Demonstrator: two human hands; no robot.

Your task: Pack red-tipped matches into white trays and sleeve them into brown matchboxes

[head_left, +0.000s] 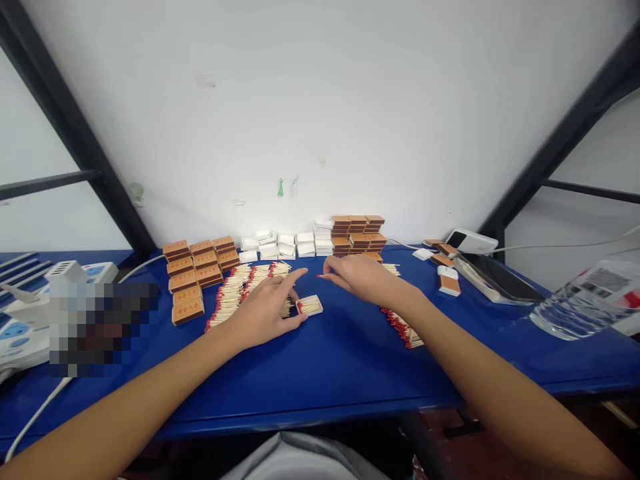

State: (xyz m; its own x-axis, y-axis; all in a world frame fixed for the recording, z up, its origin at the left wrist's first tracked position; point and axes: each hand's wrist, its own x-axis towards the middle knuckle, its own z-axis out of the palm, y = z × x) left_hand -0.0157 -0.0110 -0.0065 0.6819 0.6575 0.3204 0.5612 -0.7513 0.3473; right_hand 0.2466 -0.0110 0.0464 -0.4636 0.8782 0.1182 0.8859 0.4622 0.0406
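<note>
My left hand (270,308) rests beside a small white tray (311,305) that has some matches in it; its thumb and index finger are apart, near the tray. To the right and slightly above the tray, my right hand (353,275) is pinched on a match, whose red tip (321,275) shows at the fingertips. Rows of red-tipped matches (227,300) lie left of and partly behind my left hand. Another pile of matches (404,328) lies under and beside my right forearm.
Orange matchboxes (187,311) are stacked at the left and more (357,241) by the wall. White inner trays (287,245) line the wall. A power strip (15,330) is at far left; a phone (505,277) and plastic bottle (585,303) are at right.
</note>
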